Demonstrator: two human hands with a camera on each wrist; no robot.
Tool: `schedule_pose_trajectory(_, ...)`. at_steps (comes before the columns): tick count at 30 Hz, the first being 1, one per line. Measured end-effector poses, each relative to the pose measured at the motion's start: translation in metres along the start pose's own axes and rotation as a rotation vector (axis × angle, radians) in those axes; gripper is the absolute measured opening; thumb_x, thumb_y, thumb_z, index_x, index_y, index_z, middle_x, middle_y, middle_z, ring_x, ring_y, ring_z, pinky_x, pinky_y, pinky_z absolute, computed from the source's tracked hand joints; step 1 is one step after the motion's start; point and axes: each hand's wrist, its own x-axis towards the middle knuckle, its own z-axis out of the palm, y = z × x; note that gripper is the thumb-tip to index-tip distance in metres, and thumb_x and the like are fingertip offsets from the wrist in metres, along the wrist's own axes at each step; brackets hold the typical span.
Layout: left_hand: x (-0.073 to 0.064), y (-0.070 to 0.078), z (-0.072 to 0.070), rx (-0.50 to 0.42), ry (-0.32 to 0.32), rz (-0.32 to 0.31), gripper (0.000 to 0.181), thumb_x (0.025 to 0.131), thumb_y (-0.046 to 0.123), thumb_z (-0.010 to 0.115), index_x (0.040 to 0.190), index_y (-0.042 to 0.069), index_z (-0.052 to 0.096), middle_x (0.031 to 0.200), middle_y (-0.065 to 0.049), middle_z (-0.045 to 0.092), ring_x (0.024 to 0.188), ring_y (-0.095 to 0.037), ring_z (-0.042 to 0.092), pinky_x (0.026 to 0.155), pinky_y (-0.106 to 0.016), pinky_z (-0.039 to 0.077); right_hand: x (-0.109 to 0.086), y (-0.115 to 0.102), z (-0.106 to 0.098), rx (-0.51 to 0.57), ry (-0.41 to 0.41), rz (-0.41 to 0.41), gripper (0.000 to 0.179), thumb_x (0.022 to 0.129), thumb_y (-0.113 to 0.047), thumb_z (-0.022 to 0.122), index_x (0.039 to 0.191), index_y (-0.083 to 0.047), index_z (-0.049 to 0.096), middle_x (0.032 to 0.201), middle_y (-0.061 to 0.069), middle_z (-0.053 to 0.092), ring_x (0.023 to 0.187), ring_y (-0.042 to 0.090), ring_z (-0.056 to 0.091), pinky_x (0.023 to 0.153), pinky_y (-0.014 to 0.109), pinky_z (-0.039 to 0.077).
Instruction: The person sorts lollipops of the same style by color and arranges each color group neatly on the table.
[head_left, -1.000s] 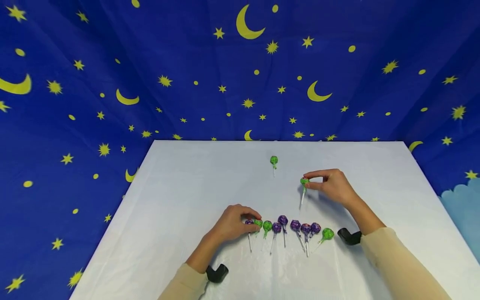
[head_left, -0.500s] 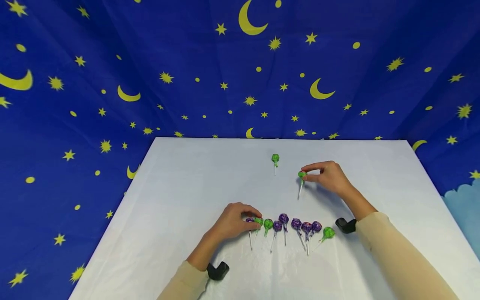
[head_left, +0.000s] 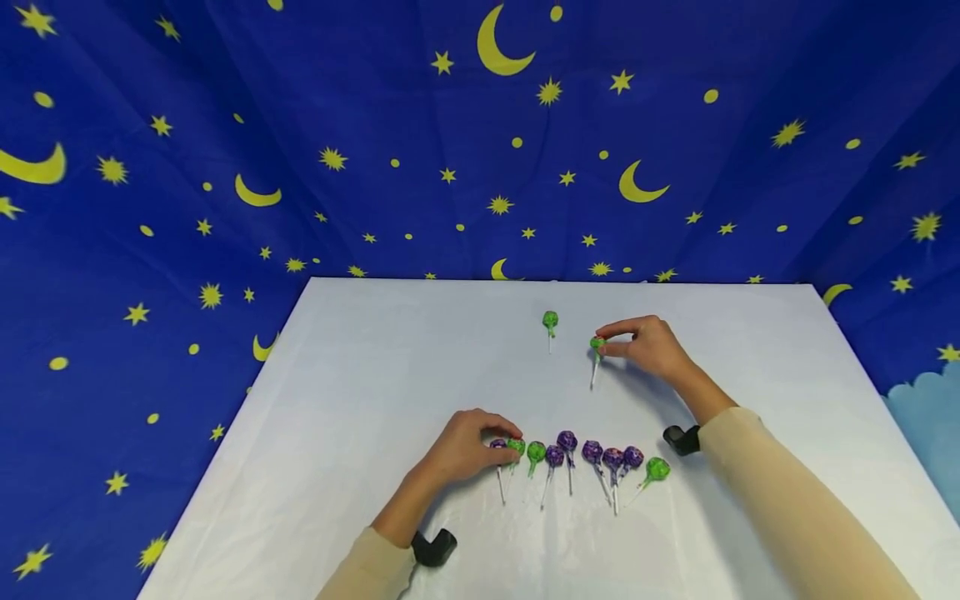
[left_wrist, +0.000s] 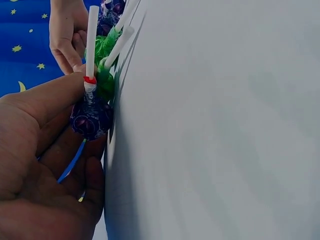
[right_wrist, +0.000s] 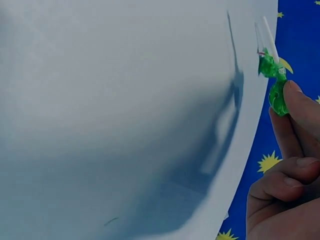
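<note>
My right hand [head_left: 651, 345] pinches a green-wrapped lollipop [head_left: 597, 343] by its candy head between thumb and forefinger, stick slanting down toward me. Just left of it and farther back, another green lollipop [head_left: 551, 319] lies on the table. At the left end of a row, my left hand [head_left: 467, 446] pinches a green lollipop [head_left: 515, 447]. A purple lollipop [left_wrist: 91, 119] sits in the crook of that hand, in front of the green one in the left wrist view. The right wrist view shows the held green head [right_wrist: 278, 100] between the fingertips.
The row runs rightward with a green lollipop [head_left: 536, 452], several purple lollipops [head_left: 592, 452] and a green lollipop [head_left: 657, 468] at its right end. The white table [head_left: 375, 358] ends at a blue curtain [head_left: 390, 200] with stars and moons. Black wrist mounts [head_left: 435, 547] sit at both sleeves.
My right hand has carried its green lollipop away from me and slightly left, nearer the far green one. The left hand has stayed at the row's left end.
</note>
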Motion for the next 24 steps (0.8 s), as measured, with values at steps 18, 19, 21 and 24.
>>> schedule_pose_trajectory(18, 0.0, 0.001, 0.005, 0.01, 0.015, -0.009, 0.025, 0.077, 0.032, 0.082, 0.101, 0.028, 0.075, 0.097, 0.018, 0.065, 0.096, -0.01, 0.057, 0.09, -0.036, 0.043, 0.021, 0.001, 0.003, -0.022, -0.016, 0.006, 0.028, 0.082, -0.027, 0.078, 0.108, -0.017, 0.075, 0.112, 0.006, 0.069, 0.114, 0.029, 0.054, 0.09, 0.049, 0.041)
schedule_pose_trajectory(19, 0.0, 0.001, 0.004, 0.01, 0.013, -0.008, 0.025, 0.077, 0.032, 0.082, 0.101, 0.028, 0.075, 0.097, 0.018, 0.065, 0.096, -0.01, 0.057, 0.09, -0.036, 0.043, 0.023, 0.0, 0.005, -0.024, -0.018, 0.011, 0.027, 0.082, -0.027, 0.078, 0.108, -0.018, 0.076, 0.112, 0.006, 0.069, 0.115, 0.029, 0.053, 0.092, 0.05, 0.04)
schedule_pose_trajectory(21, 0.0, 0.0, 0.003, 0.012, 0.004, -0.002, 0.026, 0.077, 0.034, 0.081, 0.102, 0.028, 0.075, 0.098, 0.018, 0.065, 0.096, -0.01, 0.057, 0.09, -0.036, 0.043, 0.026, -0.001, 0.007, -0.024, -0.015, 0.025, 0.027, 0.082, -0.026, 0.079, 0.107, -0.017, 0.076, 0.112, 0.006, 0.069, 0.116, 0.029, 0.053, 0.094, 0.052, 0.039)
schedule_pose_trajectory(24, -0.001, -0.001, 0.001, 0.005, -0.004, -0.004, 0.027, 0.078, 0.035, 0.081, 0.103, 0.028, 0.075, 0.098, 0.018, 0.066, 0.097, -0.009, 0.057, 0.091, -0.036, 0.042, 0.032, -0.004, 0.01, -0.022, -0.003, 0.026, 0.026, 0.081, -0.025, 0.079, 0.106, -0.017, 0.076, 0.112, 0.006, 0.068, 0.116, 0.029, 0.053, 0.095, 0.052, 0.038)
